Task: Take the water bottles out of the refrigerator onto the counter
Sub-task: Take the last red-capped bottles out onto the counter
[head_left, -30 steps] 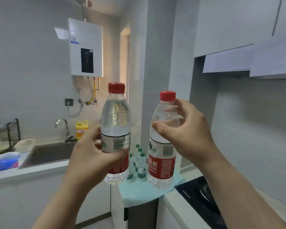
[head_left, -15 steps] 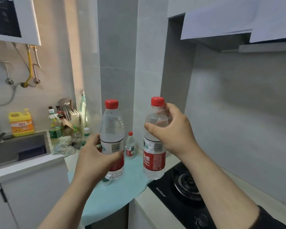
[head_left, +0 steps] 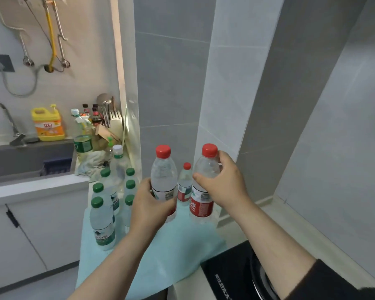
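Observation:
My left hand (head_left: 151,205) grips a red-capped water bottle (head_left: 163,177) around its label. A second red-capped water bottle (head_left: 204,185) is held near its shoulder by my right hand (head_left: 224,185). Both bottles stand upright, low over the light blue cloth (head_left: 175,250) on the counter corner; their bases look down on it. Between them, further back, stands a smaller red-capped bottle (head_left: 185,184). Left of my left hand several green-capped water bottles (head_left: 102,221) stand on the same cloth. The refrigerator is out of view.
A black gas hob (head_left: 236,278) lies at the lower right beside the cloth. To the left are a sink (head_left: 28,161), a yellow detergent jug (head_left: 48,124), a knife block and sauce bottles (head_left: 100,122). Grey tiled walls close the corner behind.
My view has dropped and moved closer to the counter. Both hands have lowered their red-capped bottles onto the blue cloth, next to the green-capped bottles now in view.

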`<state>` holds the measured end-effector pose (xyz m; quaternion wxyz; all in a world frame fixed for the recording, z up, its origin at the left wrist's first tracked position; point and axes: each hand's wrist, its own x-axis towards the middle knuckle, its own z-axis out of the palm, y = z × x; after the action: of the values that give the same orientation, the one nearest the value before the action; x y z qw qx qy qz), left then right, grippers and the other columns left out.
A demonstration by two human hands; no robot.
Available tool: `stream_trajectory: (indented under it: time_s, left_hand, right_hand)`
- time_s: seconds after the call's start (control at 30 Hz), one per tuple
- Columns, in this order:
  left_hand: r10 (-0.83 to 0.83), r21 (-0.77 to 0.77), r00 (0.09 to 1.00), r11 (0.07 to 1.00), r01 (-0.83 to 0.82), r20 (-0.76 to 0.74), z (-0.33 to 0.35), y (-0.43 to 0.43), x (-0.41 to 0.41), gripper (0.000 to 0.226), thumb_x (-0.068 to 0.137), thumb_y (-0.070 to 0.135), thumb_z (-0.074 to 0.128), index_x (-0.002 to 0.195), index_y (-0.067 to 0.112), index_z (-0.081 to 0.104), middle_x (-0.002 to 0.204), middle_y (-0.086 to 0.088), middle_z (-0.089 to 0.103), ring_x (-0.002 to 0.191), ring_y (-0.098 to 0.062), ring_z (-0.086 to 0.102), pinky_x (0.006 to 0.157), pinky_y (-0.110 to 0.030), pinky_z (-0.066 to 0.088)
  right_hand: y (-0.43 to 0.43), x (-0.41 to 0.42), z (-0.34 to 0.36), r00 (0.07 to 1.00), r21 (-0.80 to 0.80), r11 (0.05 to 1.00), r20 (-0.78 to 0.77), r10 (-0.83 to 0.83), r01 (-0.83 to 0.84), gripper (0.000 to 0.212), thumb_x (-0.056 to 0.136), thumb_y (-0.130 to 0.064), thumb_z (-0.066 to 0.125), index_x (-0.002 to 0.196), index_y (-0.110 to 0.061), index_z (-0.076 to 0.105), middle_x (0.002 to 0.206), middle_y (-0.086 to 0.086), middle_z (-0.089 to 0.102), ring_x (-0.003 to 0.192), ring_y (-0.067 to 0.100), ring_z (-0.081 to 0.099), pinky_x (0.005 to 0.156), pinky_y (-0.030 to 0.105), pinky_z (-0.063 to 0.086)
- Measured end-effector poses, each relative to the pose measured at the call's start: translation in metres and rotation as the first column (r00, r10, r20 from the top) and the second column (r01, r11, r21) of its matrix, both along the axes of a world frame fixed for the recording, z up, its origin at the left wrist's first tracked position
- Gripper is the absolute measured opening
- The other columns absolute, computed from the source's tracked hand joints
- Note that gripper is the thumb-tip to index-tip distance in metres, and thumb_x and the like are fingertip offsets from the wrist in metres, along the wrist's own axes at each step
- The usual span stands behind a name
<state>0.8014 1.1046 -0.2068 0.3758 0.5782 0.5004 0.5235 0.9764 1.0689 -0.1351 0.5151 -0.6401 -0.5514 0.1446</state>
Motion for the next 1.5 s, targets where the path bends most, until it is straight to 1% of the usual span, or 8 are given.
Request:
stream_trajectory:
  time_s: [0.17, 0.27, 0.47, 0.87, 1.13, 1.3, 1.4, 1.5]
  left_hand:
    - [0.01, -0.103, 0.999, 0.995, -0.014, -0.043, -0.058, 0.044, 0.034, 0.053, 0.052, 0.039, 0.078, 0.091, 0.059, 0.047, 0.083, 0.026, 0.067, 0.075, 0.017, 0.06, 0.056, -0.016, 0.045]
    - [0.034, -0.156, 0.997, 0.987, -0.044, -0.065, -0.091, 0.066, 0.042, 0.05, 0.059, 0.025, 0.08, 0.09, 0.05, 0.049, 0.081, 0.025, 0.067, 0.07, 0.013, 0.062, 0.044, -0.009, 0.042]
    - [0.074, -0.239, 0.995, 0.967, -0.089, -0.072, -0.15, 0.097, 0.067, 0.046, 0.065, 0.021, 0.079, 0.096, 0.039, 0.05, 0.086, 0.013, 0.067, 0.073, 0.009, 0.062, 0.048, -0.007, 0.041]
    - [0.167, -0.261, 0.984, 0.949, -0.175, -0.055, -0.201, 0.135, 0.065, 0.063, 0.067, 0.008, 0.077, 0.088, 0.059, 0.049, 0.087, 0.011, 0.066, 0.077, 0.005, 0.063, 0.056, -0.012, 0.049]
    - [0.084, -0.243, 0.995, 0.965, -0.096, -0.057, -0.202, 0.145, 0.058, 0.067, 0.067, 0.008, 0.08, 0.092, 0.06, 0.047, 0.089, 0.017, 0.064, 0.082, 0.004, 0.063, 0.06, -0.012, 0.048]
    - [0.022, -0.136, 0.999, 0.99, -0.028, -0.046, -0.155, 0.139, 0.048, 0.083, 0.066, 0.022, 0.08, 0.122, 0.064, 0.037, 0.118, 0.039, 0.055, 0.104, 0.016, 0.054, 0.081, -0.007, 0.043]
    - [0.018, -0.045, 0.999, 0.999, -0.02, -0.049, -0.111, 0.13, 0.027, 0.087, 0.07, 0.049, 0.074, 0.146, 0.037, 0.033, 0.144, 0.02, 0.041, 0.13, -0.002, 0.042, 0.101, -0.017, 0.034]
    - [0.026, 0.163, 0.999, 0.986, -0.021, -0.024, -0.052, 0.119, -0.016, 0.074, 0.072, 0.056, 0.067, 0.14, 0.046, 0.041, 0.144, 0.018, 0.046, 0.128, 0.001, 0.047, 0.097, -0.01, 0.037]
  right_hand:
    - [0.063, 0.021, -0.064, 1.0, -0.105, 0.994, -0.03, 0.003, -0.006, 0.056, 0.06, -0.039, 0.081, 0.093, -0.068, 0.047, 0.095, -0.021, 0.066, 0.085, -0.011, 0.06, 0.068, 0.014, 0.05]
    - [0.094, 0.028, -0.097, 0.998, -0.165, 0.986, -0.054, 0.014, -0.023, 0.051, 0.059, -0.041, 0.081, 0.093, -0.062, 0.05, 0.095, -0.022, 0.066, 0.084, -0.013, 0.06, 0.06, 0.003, 0.043]
    - [0.135, 0.05, -0.159, 0.999, -0.228, 0.974, -0.036, -0.015, 0.007, 0.058, 0.053, -0.049, 0.073, 0.107, -0.035, 0.057, 0.104, -0.012, 0.064, 0.095, 0.009, 0.063, 0.083, 0.033, 0.054]
    - [0.181, 0.05, -0.219, 0.999, -0.262, 0.964, -0.005, 0.052, -0.051, 0.052, 0.056, -0.043, 0.079, 0.098, -0.046, 0.049, 0.099, -0.019, 0.057, 0.09, 0.002, 0.06, 0.079, 0.035, 0.055]
    - [0.188, 0.049, -0.221, 0.994, -0.296, 0.949, -0.013, 0.111, -0.11, 0.058, 0.058, -0.043, 0.079, 0.108, -0.038, 0.05, 0.105, -0.013, 0.057, 0.099, 0.013, 0.06, 0.086, 0.042, 0.053]
    - [0.183, 0.047, -0.196, 0.991, -0.28, 0.95, -0.039, 0.131, -0.137, 0.069, 0.06, -0.049, 0.08, 0.121, -0.038, 0.048, 0.12, -0.012, 0.058, 0.11, 0.011, 0.059, 0.095, 0.037, 0.051]
    - [0.181, 0.039, -0.155, 0.994, -0.186, 0.977, 0.018, 0.112, -0.107, 0.079, 0.067, -0.056, 0.072, 0.136, -0.029, 0.044, 0.127, -0.013, 0.051, 0.119, 0.008, 0.05, 0.096, 0.024, 0.04]
    - [0.168, 0.017, -0.103, 0.986, -0.051, 0.99, 0.096, 0.133, -0.129, 0.078, 0.071, -0.066, 0.058, 0.138, -0.032, 0.038, 0.127, -0.023, 0.042, 0.115, -0.001, 0.042, 0.094, 0.02, 0.035]
